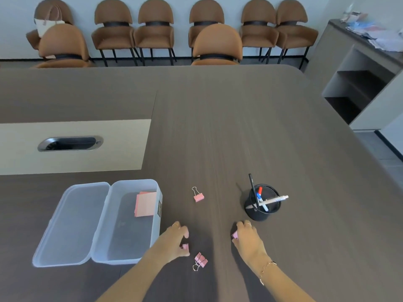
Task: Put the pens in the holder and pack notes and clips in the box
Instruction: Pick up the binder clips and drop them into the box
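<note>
Clips, pink ones, low in the middle of the frame on the dark table (239, 127). Left hand (176, 238) low and just left of center, fingers curled down, pinching a small pink clip (185, 246) between thumb and fingertips. Right hand (246, 238) low and just right of center, fingers bent over another pink clip (235, 234), gripping it at the left edge of the hand. Two more pink clips (200, 260) lying together on the table just below and right of the left hand, touching each other. One lone pink clip (198, 196) higher up, near the middle, well apart from both hands.

Black mesh holder (262, 203) standing upright just above the right hand, with pens (260, 198) inside: a black one, a red-capped one, a blue one and a white one leaning out to the right.

Clear plastic box (130, 221) at lower left, lid (72, 223) flipped open flat to its left. Pink notes (145, 204) lying inside the box, in its upper right part.

Row of brown chairs (152, 29) along the top of the frame
</note>
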The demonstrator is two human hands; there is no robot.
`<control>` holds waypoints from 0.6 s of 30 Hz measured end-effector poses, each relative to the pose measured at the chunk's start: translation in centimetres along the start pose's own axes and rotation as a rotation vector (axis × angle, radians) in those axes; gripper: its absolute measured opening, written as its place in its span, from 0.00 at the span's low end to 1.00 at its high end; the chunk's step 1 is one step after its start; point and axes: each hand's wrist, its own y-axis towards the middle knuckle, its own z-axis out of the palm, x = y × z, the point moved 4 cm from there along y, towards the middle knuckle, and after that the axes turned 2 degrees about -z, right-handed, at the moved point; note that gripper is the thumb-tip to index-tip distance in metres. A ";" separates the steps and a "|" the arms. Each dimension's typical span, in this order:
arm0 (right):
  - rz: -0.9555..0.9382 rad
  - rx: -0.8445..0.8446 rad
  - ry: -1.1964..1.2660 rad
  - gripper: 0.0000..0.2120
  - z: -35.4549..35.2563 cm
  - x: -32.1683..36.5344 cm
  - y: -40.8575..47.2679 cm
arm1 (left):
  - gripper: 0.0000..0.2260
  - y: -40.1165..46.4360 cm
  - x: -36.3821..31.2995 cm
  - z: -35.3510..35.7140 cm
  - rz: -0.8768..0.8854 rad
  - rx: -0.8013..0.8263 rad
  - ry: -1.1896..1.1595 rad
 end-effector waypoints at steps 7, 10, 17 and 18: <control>-0.176 -0.064 0.172 0.07 0.1 1.9 0.2 | 0.06 -0.3 0.2 0.1 -0.013 -0.100 -0.057; -0.247 0.014 0.248 0.07 -0.6 3.3 -0.2 | 0.01 0.5 0.2 -0.5 -0.063 -0.133 -0.075; -0.629 0.264 0.088 0.20 1.1 6.6 -2.1 | 0.10 3.4 0.1 -3.3 -0.205 -0.287 -0.232; -0.683 0.306 0.020 0.24 1.8 6.8 -2.0 | 0.07 3.9 0.1 -3.9 -0.240 -0.274 -0.309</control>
